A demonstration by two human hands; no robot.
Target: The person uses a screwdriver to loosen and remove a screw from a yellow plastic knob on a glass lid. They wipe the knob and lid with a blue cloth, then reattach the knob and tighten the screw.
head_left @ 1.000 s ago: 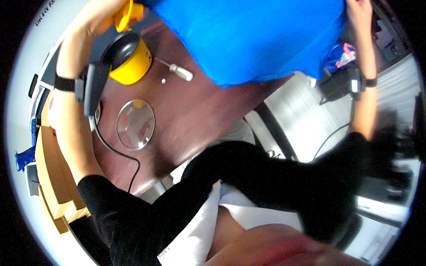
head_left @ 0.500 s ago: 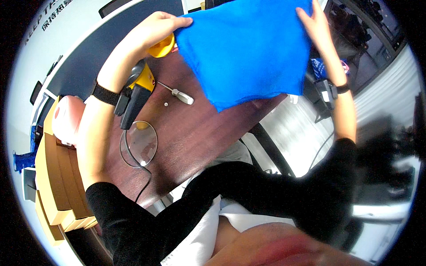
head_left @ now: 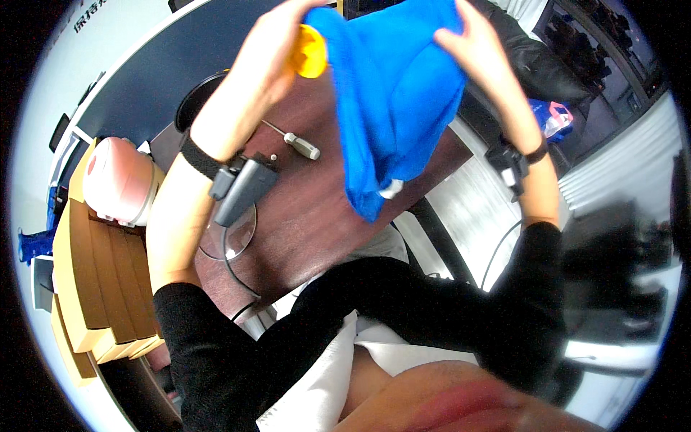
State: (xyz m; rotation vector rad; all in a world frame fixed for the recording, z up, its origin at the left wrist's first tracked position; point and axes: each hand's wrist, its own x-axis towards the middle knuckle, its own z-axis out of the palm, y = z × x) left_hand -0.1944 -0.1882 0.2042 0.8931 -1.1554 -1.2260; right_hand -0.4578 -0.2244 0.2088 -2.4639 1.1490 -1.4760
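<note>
A bright blue cloth (head_left: pixel 403 93) hangs folded and creased between my two hands, above the dark table. My left hand (head_left: pixel 277 50) is closed on its upper left corner, the fingertips partly cut off by the top of the picture. My right hand (head_left: pixel 479 47) pinches the upper right edge, thumb towards the cloth. Close beside my left hand is a yellow round thing (head_left: pixel 311 52), partly covered by the hand and the cloth. A small white piece (head_left: pixel 391 189) shows at the cloth's lower edge. On the table below my left wrist lies a screwdriver (head_left: pixel 302 146) with a pale handle.
A tiny white piece (head_left: pixel 273 157) lies near the screwdriver. A clear round disc (head_left: pixel 237 248) is partly hidden by my left wrist device (head_left: pixel 247 192) and its cable. A pink rounded appliance (head_left: pixel 119 180) stands left, by cardboard boxes (head_left: pixel 108 281). A dark round pan-like thing (head_left: pixel 193 108) is behind my left forearm.
The cloth, spread wide before, now hangs narrower and more folded, its lower tip further down. My hands have come closer together. The yellow and black tool is now hidden behind my left forearm.
</note>
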